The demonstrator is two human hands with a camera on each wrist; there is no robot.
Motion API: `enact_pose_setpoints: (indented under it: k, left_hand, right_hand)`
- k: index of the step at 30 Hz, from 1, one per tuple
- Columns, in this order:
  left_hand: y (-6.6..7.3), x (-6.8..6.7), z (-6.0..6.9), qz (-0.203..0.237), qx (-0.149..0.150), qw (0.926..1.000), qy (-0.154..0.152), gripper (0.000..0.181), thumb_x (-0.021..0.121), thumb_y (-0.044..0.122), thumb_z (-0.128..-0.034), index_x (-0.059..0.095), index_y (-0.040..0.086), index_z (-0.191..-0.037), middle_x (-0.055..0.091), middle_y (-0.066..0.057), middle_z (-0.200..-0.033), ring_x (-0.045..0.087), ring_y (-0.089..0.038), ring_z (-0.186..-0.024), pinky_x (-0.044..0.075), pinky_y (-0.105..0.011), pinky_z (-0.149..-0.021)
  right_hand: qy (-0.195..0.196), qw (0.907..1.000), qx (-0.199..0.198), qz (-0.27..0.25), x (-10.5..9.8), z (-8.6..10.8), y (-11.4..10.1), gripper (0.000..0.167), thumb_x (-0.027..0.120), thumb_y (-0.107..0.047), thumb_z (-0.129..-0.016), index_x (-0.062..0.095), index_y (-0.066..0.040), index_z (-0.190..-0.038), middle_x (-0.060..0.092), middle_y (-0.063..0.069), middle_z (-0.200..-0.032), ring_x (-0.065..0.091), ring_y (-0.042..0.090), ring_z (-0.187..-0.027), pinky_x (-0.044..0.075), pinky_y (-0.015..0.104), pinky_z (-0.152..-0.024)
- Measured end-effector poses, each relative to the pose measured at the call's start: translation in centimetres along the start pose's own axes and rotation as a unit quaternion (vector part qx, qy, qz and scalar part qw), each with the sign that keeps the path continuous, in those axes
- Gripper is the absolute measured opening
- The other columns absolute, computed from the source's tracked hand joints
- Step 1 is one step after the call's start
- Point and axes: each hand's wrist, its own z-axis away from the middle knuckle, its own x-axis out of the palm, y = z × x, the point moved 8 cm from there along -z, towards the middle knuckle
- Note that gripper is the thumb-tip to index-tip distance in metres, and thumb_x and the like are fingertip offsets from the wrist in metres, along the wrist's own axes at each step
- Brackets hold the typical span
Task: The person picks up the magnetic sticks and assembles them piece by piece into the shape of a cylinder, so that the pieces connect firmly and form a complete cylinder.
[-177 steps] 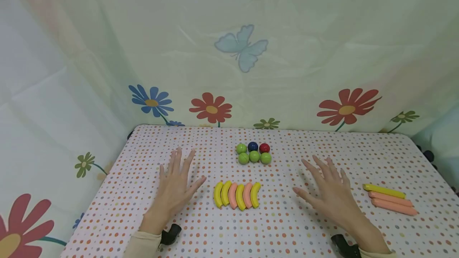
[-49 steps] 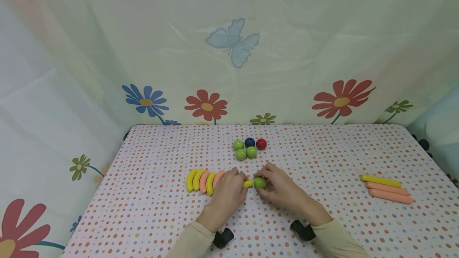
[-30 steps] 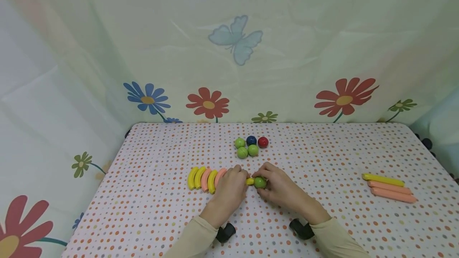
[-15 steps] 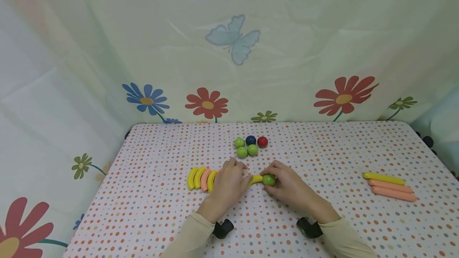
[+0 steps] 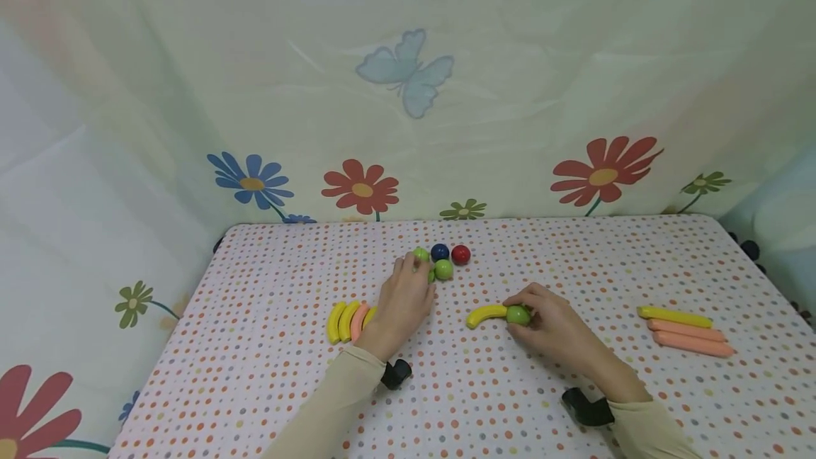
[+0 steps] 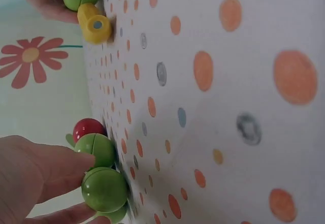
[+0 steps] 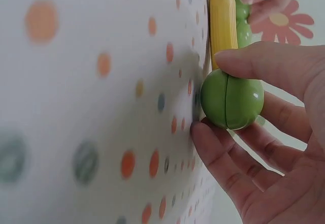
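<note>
In the head view my right hand (image 5: 557,328) pinches a green ball (image 5: 518,314) that touches one end of a curved yellow piece (image 5: 487,313). The right wrist view shows thumb and fingers around that green ball (image 7: 231,100), against the yellow piece (image 7: 222,26). My left hand (image 5: 403,299) reaches to the ball group, where a green ball (image 5: 443,270), a blue ball (image 5: 440,252) and a red ball (image 5: 461,255) lie. Seen from the left wrist, its fingers (image 6: 61,165) are spread beside green balls (image 6: 104,189); whether they grip one is unclear.
Left of the left forearm lie curved yellow pieces (image 5: 335,322) and a pink one (image 5: 358,321), partly covered by the hand. A long yellow stick (image 5: 674,316) and two pink sticks (image 5: 691,343) lie at the right of the dotted table (image 5: 268,388).
My left hand has let go of the curved yellow piece and moved up to the balls. My right hand has moved right with the green ball, and the yellow piece has moved right too.
</note>
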Motion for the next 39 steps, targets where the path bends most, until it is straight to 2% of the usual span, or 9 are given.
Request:
enact_pose_setpoints:
  k: [9, 16, 19, 28, 34, 36, 39]
  left_hand:
    - [-0.3, 0.2, 0.1, 0.002, -0.005, 1.0, -0.004, 0.025, 0.071, 0.012, -0.0996, 0.07, 0.002, -0.122, 0.063, -0.016, -0.12, 0.062, -0.023, -0.095, 0.058, -0.034, -0.07]
    - [-0.8, 0.4, 0.4, -0.039, -0.026, 0.9984, -0.031, 0.023, 0.074, 0.009, -0.0954, 0.072, -0.001, -0.116, 0.064, -0.015, -0.115, 0.064, -0.023, -0.096, 0.059, -0.033, -0.073]
    - [-1.0, 0.6, 0.6, -0.045, -0.037, 0.9975, -0.041, 0.027, 0.076, 0.009, -0.094, 0.072, -0.003, -0.118, 0.061, -0.016, -0.114, 0.063, -0.024, -0.095, 0.059, -0.033, -0.072]
    - [-1.1, 0.5, 1.3, -0.026, -0.033, 0.9986, -0.032, 0.027, 0.076, 0.013, -0.0922, 0.072, -0.001, -0.115, 0.063, -0.014, -0.102, 0.061, -0.024, -0.084, 0.057, -0.036, -0.064]
    - [-0.8, 0.7, 1.4, -0.024, -0.012, 0.9993, -0.025, 0.017, 0.076, 0.002, -0.0891, 0.073, -0.002, -0.105, 0.058, -0.014, -0.098, 0.058, -0.023, -0.084, 0.058, -0.035, -0.068]
    - [-0.7, 0.7, 1.5, -0.01, -0.015, 0.9993, -0.033, 0.017, 0.077, 0.002, -0.0896, 0.074, -0.001, -0.106, 0.059, -0.014, -0.101, 0.059, -0.023, -0.086, 0.058, -0.034, -0.07]
    - [-0.4, 0.7, 1.7, 0.035, -0.033, 0.997, -0.06, 0.026, 0.08, 0.004, -0.09, 0.073, -0.001, -0.114, 0.063, -0.013, -0.108, 0.06, -0.021, -0.091, 0.056, -0.032, -0.074]
  right_hand:
    - [0.027, 0.9994, 0.003, 0.023, -0.6, 0.1, 0.6, 0.033, 0.087, 0.0, -0.082, 0.074, 0.002, -0.112, 0.062, 0.008, -0.102, 0.06, 0.019, -0.088, 0.056, 0.033, -0.071]
    - [0.038, 0.9989, 0.016, 0.02, -0.5, -0.1, 0.5, 0.031, 0.086, 0.0, -0.082, 0.074, 0.004, -0.11, 0.063, 0.01, -0.1, 0.063, 0.022, -0.086, 0.057, 0.036, -0.07]
    - [0.036, 0.999, 0.022, 0.015, -0.5, -0.1, 0.6, 0.031, 0.087, -0.003, -0.082, 0.073, 0.003, -0.109, 0.064, 0.01, -0.099, 0.062, 0.021, -0.085, 0.056, 0.034, -0.069]
    - [0.033, 0.9993, 0.015, 0.011, -0.4, -0.2, 0.5, 0.03, 0.087, -0.002, -0.082, 0.072, 0.004, -0.108, 0.064, 0.011, -0.1, 0.061, 0.02, -0.084, 0.055, 0.032, -0.068]
    - [0.049, 0.9985, 0.02, 0.013, -0.2, -0.3, 0.1, 0.028, 0.085, 0.001, -0.082, 0.072, 0.005, -0.106, 0.061, 0.013, -0.099, 0.061, 0.022, -0.083, 0.056, 0.033, -0.067]
    - [0.056, 0.998, 0.024, 0.013, -0.2, -0.4, -0.1, 0.027, 0.084, 0.002, -0.082, 0.072, 0.006, -0.106, 0.061, 0.013, -0.098, 0.062, 0.023, -0.083, 0.057, 0.034, -0.067]
    - [0.063, 0.9975, 0.03, 0.013, 0.0, -0.6, -0.3, 0.028, 0.084, 0.001, -0.082, 0.072, 0.007, -0.106, 0.062, 0.014, -0.099, 0.063, 0.025, -0.084, 0.057, 0.035, -0.068]
